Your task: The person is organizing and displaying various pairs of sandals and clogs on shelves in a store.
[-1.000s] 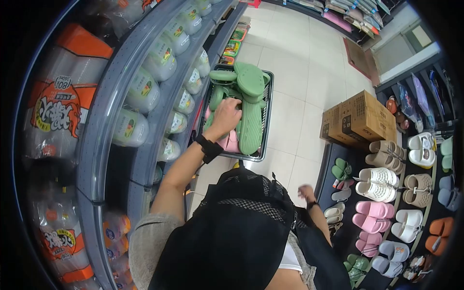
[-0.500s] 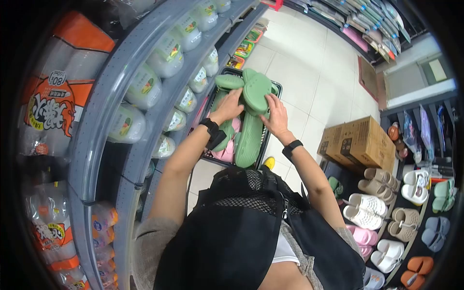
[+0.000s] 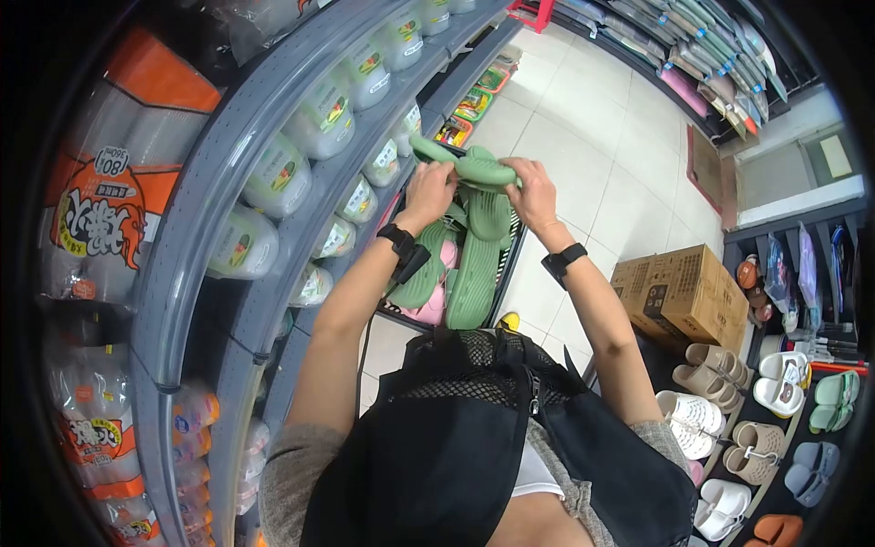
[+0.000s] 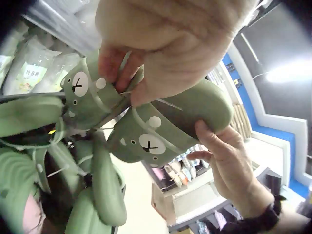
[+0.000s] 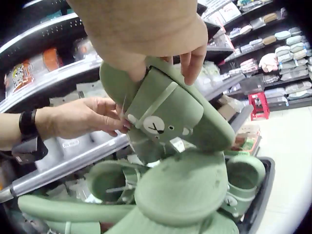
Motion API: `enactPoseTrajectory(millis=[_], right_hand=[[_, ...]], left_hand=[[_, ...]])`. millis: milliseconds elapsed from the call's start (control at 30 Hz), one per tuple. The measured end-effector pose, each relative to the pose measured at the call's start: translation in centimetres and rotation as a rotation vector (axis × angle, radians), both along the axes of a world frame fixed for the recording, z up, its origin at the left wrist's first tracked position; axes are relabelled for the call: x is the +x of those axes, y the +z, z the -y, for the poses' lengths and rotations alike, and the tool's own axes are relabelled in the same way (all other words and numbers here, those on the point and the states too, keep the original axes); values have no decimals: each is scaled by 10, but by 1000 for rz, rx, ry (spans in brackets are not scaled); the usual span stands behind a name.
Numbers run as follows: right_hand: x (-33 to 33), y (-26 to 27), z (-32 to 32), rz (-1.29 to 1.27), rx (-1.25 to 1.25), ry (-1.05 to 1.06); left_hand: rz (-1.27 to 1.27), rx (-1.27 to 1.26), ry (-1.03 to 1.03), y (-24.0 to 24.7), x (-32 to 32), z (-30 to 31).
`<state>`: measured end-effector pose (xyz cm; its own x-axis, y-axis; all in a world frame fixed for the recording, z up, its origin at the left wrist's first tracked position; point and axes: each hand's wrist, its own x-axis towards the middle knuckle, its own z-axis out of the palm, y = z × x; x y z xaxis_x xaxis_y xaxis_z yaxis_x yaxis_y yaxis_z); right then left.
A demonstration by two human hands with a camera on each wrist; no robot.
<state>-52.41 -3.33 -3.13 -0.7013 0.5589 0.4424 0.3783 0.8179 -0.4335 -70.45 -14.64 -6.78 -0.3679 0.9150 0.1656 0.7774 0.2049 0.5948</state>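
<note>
Both hands hold a pair of green bear-face slippers (image 3: 474, 167) lifted above a black wire basket (image 3: 509, 266). My left hand (image 3: 431, 193) pinches the strap end of the pair (image 4: 122, 92); my right hand (image 3: 531, 193) grips the other slipper (image 5: 170, 114) by its sole and toe. The pair (image 4: 161, 131) appears tied together by a thin plastic tie. Several more green slippers (image 3: 474, 264) and a pink one (image 3: 436, 305) lie in the basket below.
Grey shelves (image 3: 237, 164) of bagged goods curve along the left. A cardboard box (image 3: 684, 292) sits on the tiled floor to the right, by a low rack of slippers (image 3: 756, 401). More shelves (image 3: 720, 55) stand across the aisle.
My right hand came up from my side and took hold of the green slippers. Both hands have lifted the pair up out of the basket.
</note>
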Motion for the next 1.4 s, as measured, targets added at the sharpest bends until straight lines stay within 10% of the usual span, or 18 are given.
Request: enactPoseTrajectory(millis=[367,567,1233,1400], right_hand=[[16,108,20,-387,-84,-63],[35,128,42,-486,-417,-6],[54,62,65,-295,-774,10],[68,55,74,-310,-861,23]], left_hand=[[-52,481,-101,113,15,31],[319,453,-123,136,36,57],[491,338,-13,89,51,100],[-40,413,-240,74,37,109]])
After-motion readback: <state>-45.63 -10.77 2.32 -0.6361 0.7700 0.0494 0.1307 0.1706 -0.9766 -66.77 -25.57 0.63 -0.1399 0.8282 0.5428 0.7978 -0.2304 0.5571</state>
